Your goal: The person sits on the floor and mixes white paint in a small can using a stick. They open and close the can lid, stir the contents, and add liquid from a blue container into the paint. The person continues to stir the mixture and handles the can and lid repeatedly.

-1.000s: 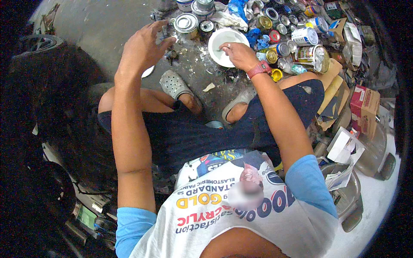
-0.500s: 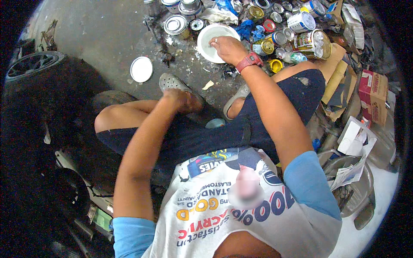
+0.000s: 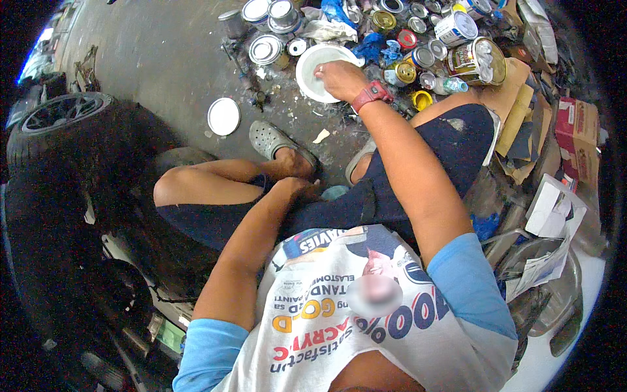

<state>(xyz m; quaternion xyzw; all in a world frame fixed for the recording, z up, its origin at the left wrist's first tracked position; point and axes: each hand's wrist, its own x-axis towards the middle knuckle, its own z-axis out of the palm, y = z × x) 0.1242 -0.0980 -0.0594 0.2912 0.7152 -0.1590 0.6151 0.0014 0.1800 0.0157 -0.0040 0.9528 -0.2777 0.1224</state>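
Observation:
My right hand (image 3: 341,78), with a red watch on its wrist, reaches over a round white tub (image 3: 304,83) on the floor. Its fingers are bent together inside the rim, and whatever they pinch is too small to make out. Pale material lies in the tub. My left hand (image 3: 303,190) is low between my legs, close to the grey clog on my left foot. Its fingers are mostly hidden. A rounded pale blue-green thing (image 3: 334,193) shows just beside it, partly covered by my shorts. I cannot tell whether the hand touches it.
Paint cans (image 3: 266,49) and blue rags (image 3: 368,48) crowd the far side. A white round lid (image 3: 224,116) lies left of my clog. Detached wheels (image 3: 65,117) stand at the left; cardboard (image 3: 516,111) and a red-brown box (image 3: 577,140) lie at the right.
My left hand has drawn back from beside my left foot toward my lap. My right hand stays over the tub, its fingers slightly shifted. The whole view has tilted a little.

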